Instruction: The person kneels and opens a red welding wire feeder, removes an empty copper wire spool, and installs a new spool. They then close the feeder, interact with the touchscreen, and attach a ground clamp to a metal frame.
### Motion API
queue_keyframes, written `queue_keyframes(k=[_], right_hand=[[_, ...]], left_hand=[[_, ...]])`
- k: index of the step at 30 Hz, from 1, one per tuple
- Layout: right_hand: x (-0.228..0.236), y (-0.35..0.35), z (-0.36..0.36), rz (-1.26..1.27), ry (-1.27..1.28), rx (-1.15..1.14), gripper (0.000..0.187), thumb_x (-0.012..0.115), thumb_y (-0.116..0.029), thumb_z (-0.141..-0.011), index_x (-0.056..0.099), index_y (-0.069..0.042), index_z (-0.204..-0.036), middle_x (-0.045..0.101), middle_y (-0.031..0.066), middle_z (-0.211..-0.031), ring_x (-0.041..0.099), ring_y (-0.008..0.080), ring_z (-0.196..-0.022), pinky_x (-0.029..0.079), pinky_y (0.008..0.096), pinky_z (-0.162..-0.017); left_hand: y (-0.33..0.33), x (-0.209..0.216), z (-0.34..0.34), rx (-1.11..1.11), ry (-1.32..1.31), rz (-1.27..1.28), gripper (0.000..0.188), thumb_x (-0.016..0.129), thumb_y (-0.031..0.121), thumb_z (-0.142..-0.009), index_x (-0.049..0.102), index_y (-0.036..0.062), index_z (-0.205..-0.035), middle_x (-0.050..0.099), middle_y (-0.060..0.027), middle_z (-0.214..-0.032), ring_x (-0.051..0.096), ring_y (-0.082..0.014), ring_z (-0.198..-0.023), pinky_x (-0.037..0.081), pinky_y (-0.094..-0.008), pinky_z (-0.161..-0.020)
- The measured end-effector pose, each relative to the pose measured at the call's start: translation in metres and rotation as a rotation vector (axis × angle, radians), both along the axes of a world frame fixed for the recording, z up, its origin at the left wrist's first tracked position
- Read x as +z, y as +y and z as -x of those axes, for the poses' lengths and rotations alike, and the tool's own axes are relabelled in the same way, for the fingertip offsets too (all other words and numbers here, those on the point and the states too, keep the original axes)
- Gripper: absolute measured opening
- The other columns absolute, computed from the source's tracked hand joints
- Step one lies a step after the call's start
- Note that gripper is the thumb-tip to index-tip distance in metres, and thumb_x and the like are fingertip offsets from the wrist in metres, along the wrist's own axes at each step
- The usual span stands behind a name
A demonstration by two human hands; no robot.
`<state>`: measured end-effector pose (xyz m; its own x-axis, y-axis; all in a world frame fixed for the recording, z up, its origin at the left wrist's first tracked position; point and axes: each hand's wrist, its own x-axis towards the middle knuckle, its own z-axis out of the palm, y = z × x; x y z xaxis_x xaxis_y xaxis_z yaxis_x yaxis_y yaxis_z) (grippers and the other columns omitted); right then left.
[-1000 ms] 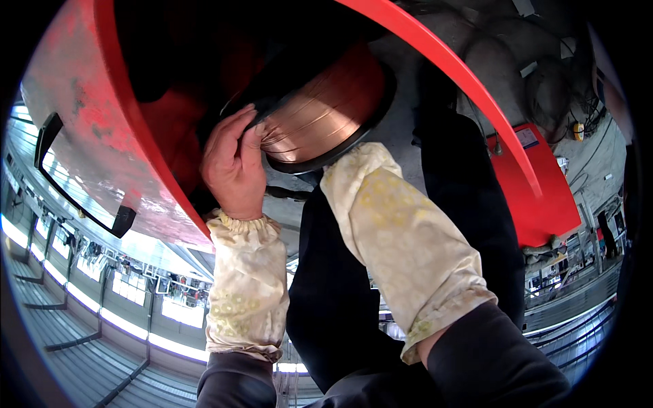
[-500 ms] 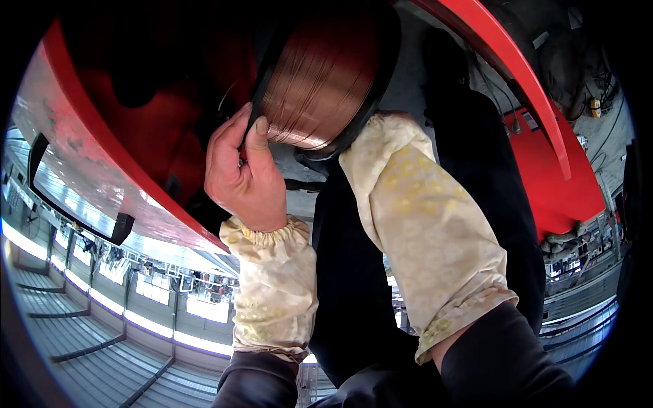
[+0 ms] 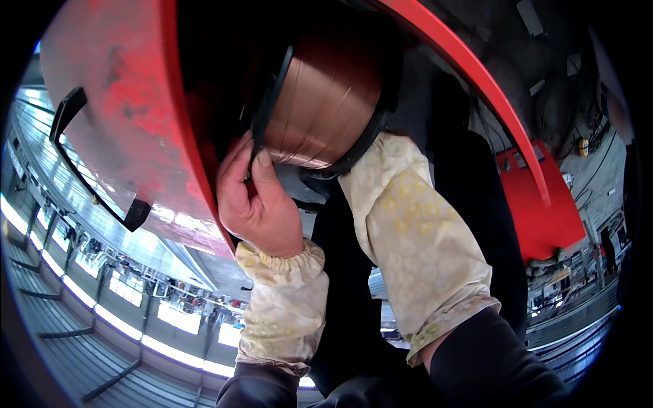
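Note:
A wide spool of copper-coloured wire (image 3: pixel 325 109) with black flanges is tilted at the upper middle, beside the opening of a red metal housing. My left hand (image 3: pixel 258 204) pinches the rim of its near-left flange, thumb on the wire side and fingers on the outside. On the other side, my right forearm in a pale patterned sleeve cover (image 3: pixel 422 224) reaches up to the right flange. The right hand itself is hidden behind the spool, so its fingers do not show. The spool's far end fades into shadow.
A worn red panel (image 3: pixel 136 102) with a black handle (image 3: pixel 92 190) rises close on the left. A curved red edge (image 3: pixel 476 81) arches over the right. Behind it are a red flat part (image 3: pixel 541 211), cables and a small yellow object (image 3: pixel 583 147) on the grey floor.
The red panel with its handle has swung rightward and closer in view. The spool and my left hand sit slightly lower in the picture; the left hand's pinch on the flange is the same.

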<state>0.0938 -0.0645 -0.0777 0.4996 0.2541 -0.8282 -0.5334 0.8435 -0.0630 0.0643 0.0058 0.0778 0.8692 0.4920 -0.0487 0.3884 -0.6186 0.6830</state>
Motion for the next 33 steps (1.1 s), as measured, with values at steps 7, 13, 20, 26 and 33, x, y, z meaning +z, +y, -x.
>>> queue_keyframes(k=[7, 13, 20, 26, 33], right_hand=[[-0.002, 0.003, -0.017, 0.033, -0.053, 0.089, 0.048, 0.051, -0.045, -0.098, 0.059, -0.006, -0.126, 0.064, 0.0121, -0.122, 0.06, 0.0254, -0.111, 0.048, 0.0401, -0.093], [-0.004, 0.011, -0.03, 0.041, -0.096, 0.155, 0.046, 0.051, -0.043, -0.098, 0.06, -0.006, -0.124, 0.065, 0.0122, -0.12, 0.061, 0.0255, -0.109, 0.049, 0.0399, -0.092], [-0.004, 0.02, -0.042, 0.045, -0.132, 0.19, 0.044, 0.052, -0.042, -0.098, 0.061, -0.006, -0.122, 0.066, 0.0122, -0.118, 0.062, 0.0255, -0.106, 0.05, 0.0397, -0.089], [-0.003, 0.031, -0.051, 0.043, -0.156, 0.206, 0.043, 0.052, -0.041, -0.098, 0.062, -0.006, -0.121, 0.067, 0.0123, -0.116, 0.063, 0.0256, -0.104, 0.05, 0.0396, -0.088], [0.001, 0.046, -0.056, 0.03, -0.173, 0.21, 0.041, 0.052, -0.039, -0.097, 0.063, -0.006, -0.119, 0.068, 0.0123, -0.113, 0.064, 0.0256, -0.102, 0.051, 0.0394, -0.085]], left_hand=[[-0.005, 0.011, 0.004, -0.017, 0.043, 0.045, 0.032, 0.053, 0.003, -0.099, 0.059, -0.0053, -0.129, 0.063, -0.017, -0.129, 0.059, -0.0237, -0.118, 0.045, -0.0349, -0.103], [0.003, 0.005, 0.004, 0.041, 0.043, 0.068, 0.038, 0.055, 0.007, -0.098, 0.055, -0.0029, -0.135, 0.063, -0.0164, -0.128, 0.06, -0.0248, -0.114, 0.045, -0.0342, -0.101], [0.007, 0.005, 0.014, 0.187, 0.077, 0.061, 0.038, 0.062, 0.01, -0.096, 0.057, -0.0092, -0.128, 0.064, -0.0222, -0.122, 0.061, -0.0295, -0.109, 0.046, -0.0375, -0.098], [0.012, -0.001, 0.02, 0.157, 0.052, -0.065, 0.051, 0.074, 0.02, -0.089, 0.057, -0.012, -0.124, 0.062, -0.025, -0.118, 0.058, -0.0356, -0.11, 0.044, -0.0423, -0.101], [0.017, -0.004, 0.018, 0.102, 0.027, 0.005, 0.079, 0.086, 0.033, -0.076, 0.05, -0.0107, -0.132, 0.056, -0.0248, -0.128, 0.054, -0.0352, -0.119, 0.04, -0.044, -0.106]])
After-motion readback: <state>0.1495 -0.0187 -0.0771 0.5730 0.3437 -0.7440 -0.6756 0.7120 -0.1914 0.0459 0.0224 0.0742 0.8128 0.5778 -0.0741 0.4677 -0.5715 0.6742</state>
